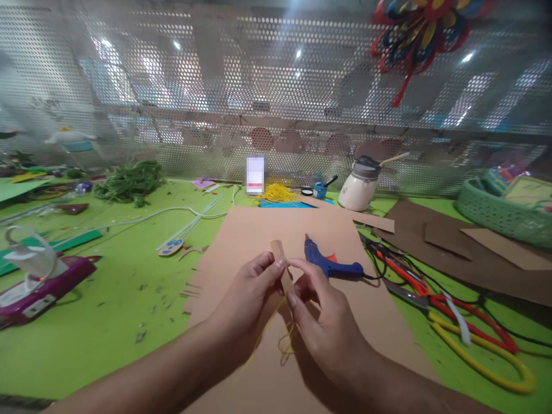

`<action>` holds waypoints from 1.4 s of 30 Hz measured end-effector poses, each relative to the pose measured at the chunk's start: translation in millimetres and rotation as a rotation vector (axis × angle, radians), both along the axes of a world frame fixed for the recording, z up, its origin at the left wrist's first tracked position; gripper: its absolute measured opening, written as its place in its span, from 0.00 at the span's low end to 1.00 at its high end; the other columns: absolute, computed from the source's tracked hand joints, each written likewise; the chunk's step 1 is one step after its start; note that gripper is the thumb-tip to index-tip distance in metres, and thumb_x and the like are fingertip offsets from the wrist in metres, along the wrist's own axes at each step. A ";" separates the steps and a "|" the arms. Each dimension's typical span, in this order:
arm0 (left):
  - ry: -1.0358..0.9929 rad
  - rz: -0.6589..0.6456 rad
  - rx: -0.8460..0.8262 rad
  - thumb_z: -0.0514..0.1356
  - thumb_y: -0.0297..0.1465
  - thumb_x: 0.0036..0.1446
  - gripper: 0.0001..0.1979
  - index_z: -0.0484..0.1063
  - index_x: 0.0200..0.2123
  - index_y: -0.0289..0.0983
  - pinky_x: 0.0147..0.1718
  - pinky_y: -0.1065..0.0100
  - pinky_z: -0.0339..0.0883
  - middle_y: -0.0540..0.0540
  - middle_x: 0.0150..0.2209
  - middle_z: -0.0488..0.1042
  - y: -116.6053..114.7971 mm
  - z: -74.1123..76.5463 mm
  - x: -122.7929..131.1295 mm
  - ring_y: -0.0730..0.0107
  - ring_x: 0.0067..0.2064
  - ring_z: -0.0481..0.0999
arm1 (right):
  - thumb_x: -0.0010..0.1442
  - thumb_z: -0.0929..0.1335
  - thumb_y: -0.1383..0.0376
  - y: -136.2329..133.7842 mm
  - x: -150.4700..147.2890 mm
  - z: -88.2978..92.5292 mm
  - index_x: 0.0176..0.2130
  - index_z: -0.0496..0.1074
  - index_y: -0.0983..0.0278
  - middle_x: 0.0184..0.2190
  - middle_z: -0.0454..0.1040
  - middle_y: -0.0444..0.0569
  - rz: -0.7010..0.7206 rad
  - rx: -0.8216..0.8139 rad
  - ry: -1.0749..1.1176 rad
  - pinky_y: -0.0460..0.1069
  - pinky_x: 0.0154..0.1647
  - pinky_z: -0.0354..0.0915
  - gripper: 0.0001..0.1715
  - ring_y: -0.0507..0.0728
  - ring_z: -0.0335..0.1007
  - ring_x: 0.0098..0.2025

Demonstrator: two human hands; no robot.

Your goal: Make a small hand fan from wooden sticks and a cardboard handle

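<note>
Both my hands meet over a large tan cardboard sheet (254, 230) and hold a small tan cardboard strip (277, 248) between them. My left hand (254, 282) pinches the strip near its upper part with thumb and fingers. With fingers curled, my right hand (328, 310) grips its lower part and lays the index fingertip along its edge. Thin yellow string (285, 339) hangs in loose loops below the strip, its upper end hidden by my fingers. Just beyond my right hand, a blue glue gun (332, 264) lies on the sheet, nozzle pointing away.
Red-handled and yellow-handled scissors (478, 345) lie at right among black cords. A white jar (357, 187), yellow shreds (278, 194) and a phone (255, 174) stand or lie at the back. A purple power strip (47, 290) sits left; a green basket (495, 210) is far right.
</note>
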State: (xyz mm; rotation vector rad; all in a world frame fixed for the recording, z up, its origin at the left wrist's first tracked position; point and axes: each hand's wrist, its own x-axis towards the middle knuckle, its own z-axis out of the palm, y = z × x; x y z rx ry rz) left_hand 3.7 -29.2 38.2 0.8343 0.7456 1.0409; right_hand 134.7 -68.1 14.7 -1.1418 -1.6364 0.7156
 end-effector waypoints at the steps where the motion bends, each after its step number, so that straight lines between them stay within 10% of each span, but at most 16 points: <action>1: 0.006 -0.002 -0.002 0.65 0.35 0.57 0.10 0.70 0.31 0.36 0.29 0.71 0.63 0.50 0.27 0.69 0.3 -1.4 -0.2 0.72 0.28 0.69 | 0.66 0.62 0.70 -0.6 0.1 -0.4 0.59 0.63 0.56 0.31 0.70 0.42 0.012 0.005 0.004 0.47 0.32 0.67 0.23 0.52 0.69 0.31; 24: 0.051 -0.003 0.040 0.61 0.35 0.62 0.09 0.67 0.33 0.37 0.29 0.71 0.64 0.51 0.28 0.69 -5.6 -7.5 2.6 0.72 0.29 0.70 | 0.68 0.61 0.67 -4.7 -7.7 -11.9 0.61 0.61 0.57 0.33 0.71 0.45 -0.019 0.079 -0.036 0.49 0.31 0.67 0.23 0.54 0.67 0.28; 36: 0.013 0.088 0.029 0.65 0.38 0.57 0.13 0.64 0.30 0.38 0.24 0.73 0.61 0.56 0.23 0.61 6.2 2.6 -3.4 0.76 0.23 0.63 | 0.73 0.57 0.57 -6.6 -0.2 -4.1 0.62 0.59 0.61 0.35 0.74 0.47 0.012 -0.094 0.112 0.51 0.42 0.71 0.22 0.56 0.74 0.37; 42: 0.029 0.114 0.023 0.65 0.37 0.57 0.11 0.67 0.33 0.37 0.25 0.74 0.61 0.56 0.25 0.62 8.5 -1.5 -3.3 0.76 0.25 0.63 | 0.68 0.63 0.63 -8.5 -5.8 -4.7 0.62 0.57 0.60 0.40 0.73 0.48 0.115 -0.189 0.183 0.47 0.31 0.71 0.24 0.53 0.74 0.32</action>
